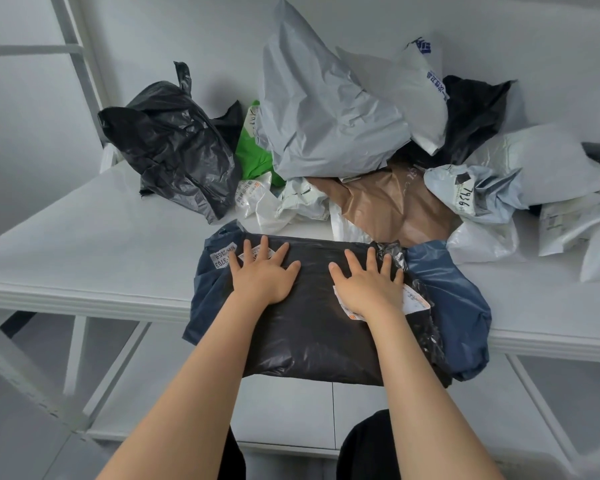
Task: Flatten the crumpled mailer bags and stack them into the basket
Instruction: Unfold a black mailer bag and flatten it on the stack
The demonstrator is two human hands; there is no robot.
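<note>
Bare table lies left; the crumpled bag pile blocks beyond.

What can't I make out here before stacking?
Head view:
Basket: nowhere in frame.
Navy bag: mostly covered by the black bag.
Label text: partly under the right hand, too small to read.
White bags at far right: cut off by the edge.

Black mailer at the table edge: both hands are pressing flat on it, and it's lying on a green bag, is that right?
Not green: the head view shows the black mailer, with the left hand and right hand flat on it, lying on a blue bag.
</note>
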